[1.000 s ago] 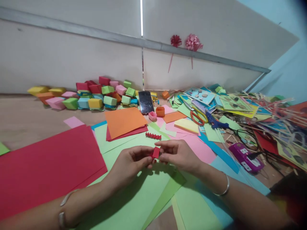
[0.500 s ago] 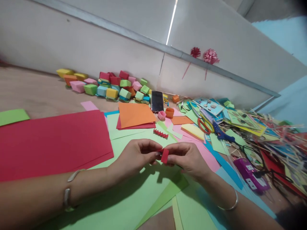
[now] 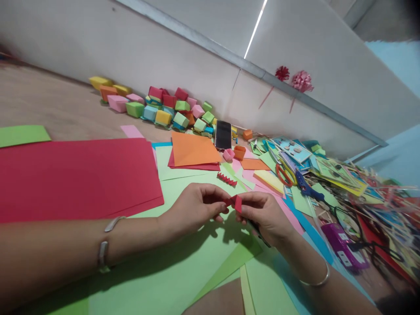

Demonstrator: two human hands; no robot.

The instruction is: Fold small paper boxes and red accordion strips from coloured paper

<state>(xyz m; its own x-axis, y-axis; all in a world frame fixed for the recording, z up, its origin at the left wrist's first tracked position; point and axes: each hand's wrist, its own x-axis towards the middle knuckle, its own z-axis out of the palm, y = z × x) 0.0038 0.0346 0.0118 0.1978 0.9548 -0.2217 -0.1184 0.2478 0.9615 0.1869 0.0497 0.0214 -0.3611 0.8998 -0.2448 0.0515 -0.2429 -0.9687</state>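
Over the light green paper (image 3: 183, 253), both my hands pinch a small folded red paper strip (image 3: 238, 204). My left hand (image 3: 197, 202) has its thumb and fingertips closed on the strip's left end. The right hand (image 3: 265, 213) grips the other end, where the strip bends down in a short flap. A slim dark object (image 3: 259, 232) shows beneath my right palm; what it is I cannot make out. Just beyond the fingers lies a zigzag-folded red paper piece (image 3: 227, 179). Large red sheets (image 3: 82, 175) lie to the left of my left hand.
Several small coloured paper boxes (image 3: 163, 117) sit along the wall, beside a black phone (image 3: 223, 134). Orange paper (image 3: 193, 149) lies in front. To the right are scissors (image 3: 285, 174), a blue glue gun (image 3: 306, 187), a purple power strip (image 3: 344, 246) with cables and piled cards (image 3: 337, 168).
The view has shifted, so the scene sits further right. My fingertips have drawn slightly apart, and the red strip's flap has turned into a more angled fold.
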